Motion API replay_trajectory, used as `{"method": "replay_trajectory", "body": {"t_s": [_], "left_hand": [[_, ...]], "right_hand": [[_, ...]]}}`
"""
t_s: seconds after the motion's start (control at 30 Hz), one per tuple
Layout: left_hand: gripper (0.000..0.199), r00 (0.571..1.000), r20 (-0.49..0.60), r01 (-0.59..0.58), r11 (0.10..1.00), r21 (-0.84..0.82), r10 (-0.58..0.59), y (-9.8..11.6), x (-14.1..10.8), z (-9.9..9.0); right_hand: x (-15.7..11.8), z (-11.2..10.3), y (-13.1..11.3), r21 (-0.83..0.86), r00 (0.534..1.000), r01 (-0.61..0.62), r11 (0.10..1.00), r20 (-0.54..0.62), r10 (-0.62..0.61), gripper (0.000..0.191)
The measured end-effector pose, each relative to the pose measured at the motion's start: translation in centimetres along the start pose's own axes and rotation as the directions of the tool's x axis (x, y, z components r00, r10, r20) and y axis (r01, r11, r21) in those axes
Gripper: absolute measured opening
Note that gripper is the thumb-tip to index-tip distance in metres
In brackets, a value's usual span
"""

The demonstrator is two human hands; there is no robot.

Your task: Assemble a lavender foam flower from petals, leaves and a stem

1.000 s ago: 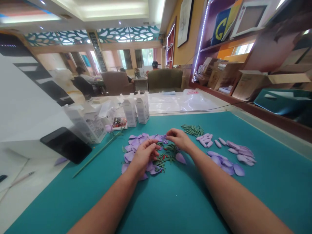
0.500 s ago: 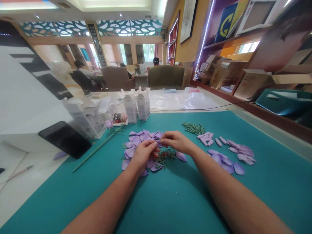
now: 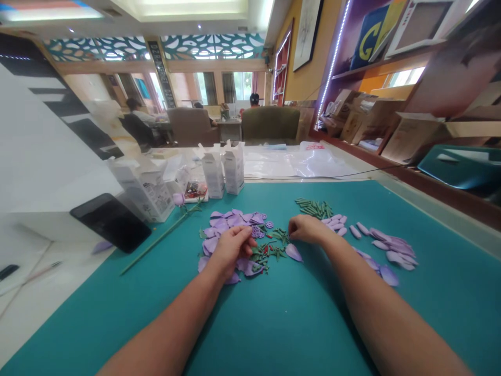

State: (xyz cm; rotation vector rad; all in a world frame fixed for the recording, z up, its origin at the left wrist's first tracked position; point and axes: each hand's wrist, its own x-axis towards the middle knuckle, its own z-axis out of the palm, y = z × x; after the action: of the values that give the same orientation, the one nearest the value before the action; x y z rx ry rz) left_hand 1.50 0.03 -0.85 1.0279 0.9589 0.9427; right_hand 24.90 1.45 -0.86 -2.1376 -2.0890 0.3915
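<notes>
My left hand [image 3: 234,246] is closed in a pinch over the pile of purple petal pieces [image 3: 219,223]; whatever its fingertips hold is hidden. Just right of those fingertips lie small purple wheel-shaped pieces [image 3: 257,232]. My right hand [image 3: 306,230] is apart from the left, its fingers closed at the right edge of a heap of small green pieces [image 3: 278,236] with a few red bits [image 3: 267,249] among them. I cannot make out anything in its fingers. One loose purple petal [image 3: 293,253] rests just below the right hand.
Right of the hands are green sticks [image 3: 314,208], pale lilac pieces [image 3: 340,223] and stacked petals [image 3: 391,243]. At left, an assembled lilac flower [image 3: 179,199] on a green stem lies near a black tablet-like device [image 3: 111,222]. White boxes [image 3: 234,169] stand behind the teal mat [image 3: 250,329].
My right hand has moved right, away from my left hand, uncovering wheel-shaped and green pieces. My left hand stays nearly in place, still pinched. The view has shifted slightly.
</notes>
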Motion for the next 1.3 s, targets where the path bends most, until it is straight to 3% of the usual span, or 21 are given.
{"method": "replay_trajectory", "body": {"t_s": [0.2,0.4,0.6,0.67,0.8,0.87,1.3], "left_hand": [[0.030,1.000,0.004,0.016,1.000,-0.019,-0.016,0.1,-0.1,0.0],[0.023,0.999,-0.003,0.053,0.995,-0.083,-0.053,0.4,-0.1,0.1],[0.022,1.000,-0.006,-0.009,0.992,-0.122,0.008,0.5,0.0,0.0],[0.024,0.999,-0.028,-0.041,0.992,-0.116,0.038,0.4,0.1,-0.1],[0.035,0.993,-0.070,-0.096,0.992,-0.081,0.090,0.2,0.3,-0.4],[0.043,0.991,-0.070,-0.119,0.990,-0.069,0.114,0.1,0.4,-0.5],[0.025,0.975,-0.097,-0.198,0.980,0.016,0.199,0.0,0.6,-0.8]], "right_hand": [[0.2,0.5,0.3,-0.011,0.999,0.001,1.000,-0.035,-0.002,0.007],[0.4,-0.3,0.0,0.108,0.979,-0.017,0.994,-0.199,0.039,0.011],[-0.2,-0.5,-2.9,0.316,0.967,0.148,0.937,-0.243,-0.071,0.010],[-0.5,-0.3,-3.8,0.438,0.964,0.223,0.871,-0.230,-0.131,0.012],[-0.9,0.3,-5.2,0.725,0.946,0.322,0.609,-0.223,-0.235,0.017],[-1.2,0.6,-5.8,0.745,0.936,0.349,0.568,-0.247,-0.252,0.013],[-2.8,0.7,-7.9,0.309,0.825,0.523,0.795,-0.419,-0.380,0.010]]}}
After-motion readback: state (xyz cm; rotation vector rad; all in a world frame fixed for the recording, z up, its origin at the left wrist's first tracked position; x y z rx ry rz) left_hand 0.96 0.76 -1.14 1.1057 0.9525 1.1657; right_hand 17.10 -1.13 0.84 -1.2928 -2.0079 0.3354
